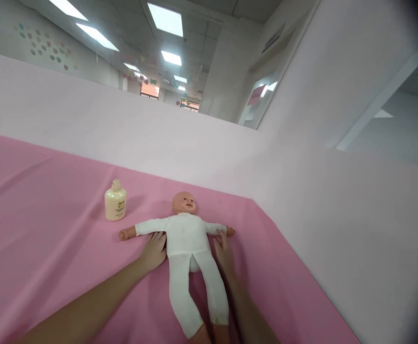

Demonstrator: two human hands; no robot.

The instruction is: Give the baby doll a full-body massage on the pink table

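A baby doll (184,234) in a white long-sleeved top and white trousers lies on its back on the pink sheet, arms spread out and legs toward me. My left hand (154,252) rests against the doll's side, just below its outstretched arm; its fingers are extended, with the tips partly hidden beside the sleeve. On the other side, my right hand (224,253) has its fingers apart, and the fingertips touch the sleeve near the doll's wrist. Neither hand is wrapped around anything. The doll's feet run out of the lower edge of the view.
A cream-coloured bottle (115,203) with dark print stands upright left of the doll's head. The pink sheet (61,229) has creases and ends at the white wall (180,153) behind and on the right. A window (123,62) sits above the wall.
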